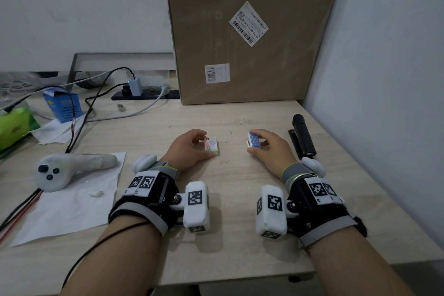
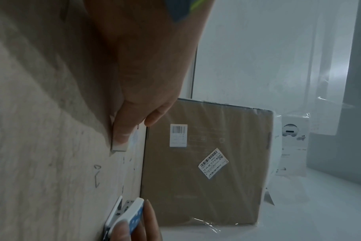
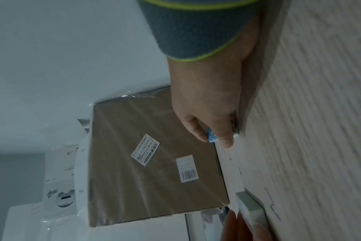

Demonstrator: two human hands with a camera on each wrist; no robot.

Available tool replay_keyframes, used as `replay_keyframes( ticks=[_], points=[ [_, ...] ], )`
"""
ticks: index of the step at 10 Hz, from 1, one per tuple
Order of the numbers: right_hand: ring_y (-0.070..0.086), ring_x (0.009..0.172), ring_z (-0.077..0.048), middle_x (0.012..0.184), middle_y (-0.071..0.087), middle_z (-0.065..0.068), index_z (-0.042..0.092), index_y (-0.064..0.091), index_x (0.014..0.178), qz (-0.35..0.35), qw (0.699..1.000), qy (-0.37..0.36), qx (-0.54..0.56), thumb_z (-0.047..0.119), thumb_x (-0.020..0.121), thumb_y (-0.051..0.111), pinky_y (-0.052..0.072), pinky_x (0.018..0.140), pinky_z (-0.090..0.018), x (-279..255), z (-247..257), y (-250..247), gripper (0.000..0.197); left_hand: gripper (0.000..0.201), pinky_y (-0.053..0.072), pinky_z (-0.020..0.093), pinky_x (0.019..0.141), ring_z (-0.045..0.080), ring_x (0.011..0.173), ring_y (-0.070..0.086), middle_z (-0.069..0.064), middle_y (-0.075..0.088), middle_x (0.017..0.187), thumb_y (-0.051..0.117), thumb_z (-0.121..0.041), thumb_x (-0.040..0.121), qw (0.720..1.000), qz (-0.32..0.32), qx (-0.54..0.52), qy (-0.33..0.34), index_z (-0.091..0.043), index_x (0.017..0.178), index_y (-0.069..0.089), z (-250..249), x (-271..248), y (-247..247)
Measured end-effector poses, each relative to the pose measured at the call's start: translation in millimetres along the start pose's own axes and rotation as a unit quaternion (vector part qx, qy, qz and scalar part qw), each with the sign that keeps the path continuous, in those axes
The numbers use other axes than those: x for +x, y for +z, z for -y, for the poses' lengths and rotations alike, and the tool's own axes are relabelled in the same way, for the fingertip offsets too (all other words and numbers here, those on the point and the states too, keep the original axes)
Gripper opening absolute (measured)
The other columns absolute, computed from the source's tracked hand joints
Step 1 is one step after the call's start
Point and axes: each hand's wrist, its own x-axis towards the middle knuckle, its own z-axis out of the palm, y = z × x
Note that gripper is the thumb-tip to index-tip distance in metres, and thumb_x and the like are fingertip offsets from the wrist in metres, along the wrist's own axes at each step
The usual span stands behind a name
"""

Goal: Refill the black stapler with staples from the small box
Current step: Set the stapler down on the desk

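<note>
Holding: the left hand (image 1: pixel 189 149) is curling its grip round the small box's pale outer sleeve (image 1: pixel 212 145), which is sitting on the worktop (image 1: pixel 240 199).
Right hand: the right hand (image 1: pixel 271 149) is pinching the blue dotted inner tray (image 1: pixel 254 140) between fingers and thumb, grip closed on it, just off the worktop.
Tray contents: the left wrist view is showing grey metal inside the tray's open end (image 2: pixel 125 207); I cannot tell how much is lying in there.
Sleeve and tray: lying apart, with bare worktop between them.
Black stapler (image 1: pixel 303 136): lying closed on the worktop just to the right of the right hand, close to the right-hand wall, untouched.
Loose staples (image 1: pixel 224 162): a few bent ones are lying on the worktop between the hands.
Back edge: a large cardboard carton (image 1: pixel 249 31) is standing against the wall behind the hands.
Left side: a white controller (image 1: pixel 69 170) is resting on a paper sheet (image 1: pixel 72 209), well apart from the left hand.
</note>
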Motion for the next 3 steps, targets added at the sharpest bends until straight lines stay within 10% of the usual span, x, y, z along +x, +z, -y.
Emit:
replay_keyframes(
  ticks=[3],
  points=[
    [0.056, 0.097, -0.011, 0.108, 0.059, 0.007, 0.021, 0.065, 0.11, -0.093, 0.991, 0.022, 0.09, 0.027, 0.085, 0.062, 0.041, 0.082, -0.022, 4.3, 0.5, 1.0, 0.025, 0.065, 0.04, 0.029, 0.097, 0.016, 0.12, 0.049, 0.001, 0.051, 0.136, 0.076, -0.029, 0.075, 0.998, 0.014, -0.055, -0.04, -0.018, 0.133, 0.049, -3.6, -1.3, -1.0]
  ],
)
